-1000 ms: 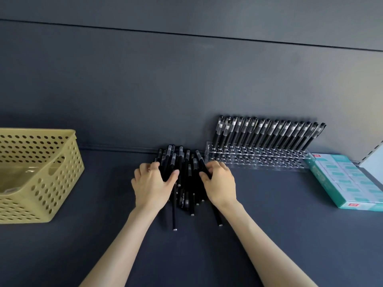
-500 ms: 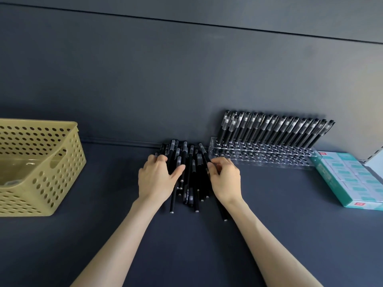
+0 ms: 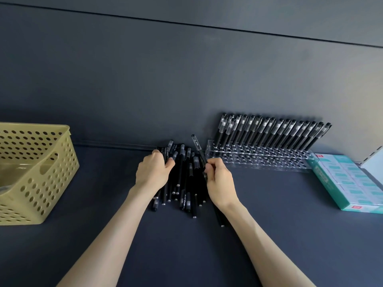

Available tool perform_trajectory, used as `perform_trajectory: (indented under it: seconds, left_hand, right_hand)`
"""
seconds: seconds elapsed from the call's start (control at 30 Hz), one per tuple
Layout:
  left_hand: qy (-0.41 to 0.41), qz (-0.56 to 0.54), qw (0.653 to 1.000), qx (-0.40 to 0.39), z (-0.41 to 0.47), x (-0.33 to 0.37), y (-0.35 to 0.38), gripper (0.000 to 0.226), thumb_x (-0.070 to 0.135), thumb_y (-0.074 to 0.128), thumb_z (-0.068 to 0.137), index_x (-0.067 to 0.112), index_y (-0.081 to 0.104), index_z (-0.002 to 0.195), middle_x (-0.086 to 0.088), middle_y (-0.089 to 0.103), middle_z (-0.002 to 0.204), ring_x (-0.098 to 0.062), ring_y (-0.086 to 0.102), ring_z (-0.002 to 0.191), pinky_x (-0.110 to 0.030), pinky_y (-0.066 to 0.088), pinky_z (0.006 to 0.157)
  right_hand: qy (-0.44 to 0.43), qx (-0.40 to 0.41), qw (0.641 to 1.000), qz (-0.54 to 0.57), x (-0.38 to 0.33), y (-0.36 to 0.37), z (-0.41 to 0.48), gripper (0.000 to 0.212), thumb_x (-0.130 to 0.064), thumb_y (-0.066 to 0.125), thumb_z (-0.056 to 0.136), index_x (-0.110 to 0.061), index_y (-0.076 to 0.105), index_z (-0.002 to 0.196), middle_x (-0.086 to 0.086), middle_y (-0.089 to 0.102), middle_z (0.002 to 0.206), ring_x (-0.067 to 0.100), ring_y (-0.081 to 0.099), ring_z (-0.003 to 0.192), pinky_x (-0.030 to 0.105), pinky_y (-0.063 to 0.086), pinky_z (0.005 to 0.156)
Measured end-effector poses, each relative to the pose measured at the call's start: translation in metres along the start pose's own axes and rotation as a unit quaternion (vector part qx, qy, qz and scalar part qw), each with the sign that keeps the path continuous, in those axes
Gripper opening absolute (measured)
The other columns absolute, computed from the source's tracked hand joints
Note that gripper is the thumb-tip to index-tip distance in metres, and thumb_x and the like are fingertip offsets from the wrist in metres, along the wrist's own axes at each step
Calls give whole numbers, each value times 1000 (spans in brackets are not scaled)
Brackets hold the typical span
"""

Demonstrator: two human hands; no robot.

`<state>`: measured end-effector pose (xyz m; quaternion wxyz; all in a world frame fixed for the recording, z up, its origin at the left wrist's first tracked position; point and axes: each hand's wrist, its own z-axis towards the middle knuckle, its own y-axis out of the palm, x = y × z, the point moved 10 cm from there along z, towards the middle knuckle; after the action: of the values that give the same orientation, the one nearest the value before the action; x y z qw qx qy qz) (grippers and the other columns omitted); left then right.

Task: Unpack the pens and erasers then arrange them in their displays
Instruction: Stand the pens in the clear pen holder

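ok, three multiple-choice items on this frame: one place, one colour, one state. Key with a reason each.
1. Where do the racked pens stand in the clear rack?
A. front holes only
B. back holes, by the wall
C. every hole filled

2. What colour is the perforated basket?
A. yellow
B. red
C. white

3. What is the right hand doing?
A. hanging idle, fingers straight
B. pinching one pen tilted up above the loose pens
C. gripping the basket rim

Key:
1 B, the front holes show bare.
2 A, its pale yellow wall sits at far left.
3 B, fingertips close on the pen's barrel, while the left hand grips pens in the pile.
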<state>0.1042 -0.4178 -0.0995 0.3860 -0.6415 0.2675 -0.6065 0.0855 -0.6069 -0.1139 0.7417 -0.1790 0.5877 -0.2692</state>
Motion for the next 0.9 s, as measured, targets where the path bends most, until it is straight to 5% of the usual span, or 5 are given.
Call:
perform_trajectory:
  seconds: [0.2, 0.43, 0.57, 0.73, 0.9]
  left_hand:
    - [36, -157, 987, 16, -12, 13, -13, 33, 35, 32, 102, 11, 39, 81, -4, 50, 67, -23, 49, 61, -37, 39, 57]
    - [15, -522, 850, -77, -34, 71, 15, 15, 29, 58, 94, 19, 50, 86, 10, 28, 53, -5, 22, 40, -16, 19, 34]
    - [32, -560, 821, -107, -40, 103, 36, 18, 24, 62, 92, 19, 54, 77, 7, 25, 53, -8, 19, 42, -17, 18, 35]
    - [49, -559, 819, -120, -55, 134, 65, 26, 23, 63, 91, 28, 61, 65, 7, 28, 51, -8, 20, 40, -17, 18, 36]
    - [51, -558, 824, -83, -57, 139, 73, 14, 30, 58, 94, 22, 65, 86, 8, 33, 57, -8, 24, 47, -21, 18, 42]
  right_hand:
    - [7, -6, 995, 101, -2, -9, -2, 12, -14, 37, 100, -23, 45, 100, -9, 56, 80, 7, 45, 66, 16, 38, 60]
    - [-16, -87, 974, 206, -16, -46, -10, 23, -3, 37, 98, -18, 54, 100, -9, 58, 78, 6, 46, 63, 20, 40, 61]
    - [0, -134, 963, 233, -4, -71, -20, 15, -8, 42, 99, -12, 55, 102, -4, 58, 73, 6, 43, 52, 19, 38, 52]
    - [-9, -118, 969, 216, 9, -102, -16, 9, -15, 51, 96, -11, 60, 95, -4, 62, 70, 9, 53, 62, 22, 47, 66]
    - [-53, -57, 988, 132, 19, -127, 1, 4, -17, 60, 91, -18, 58, 88, -12, 62, 73, 0, 56, 67, 16, 45, 69]
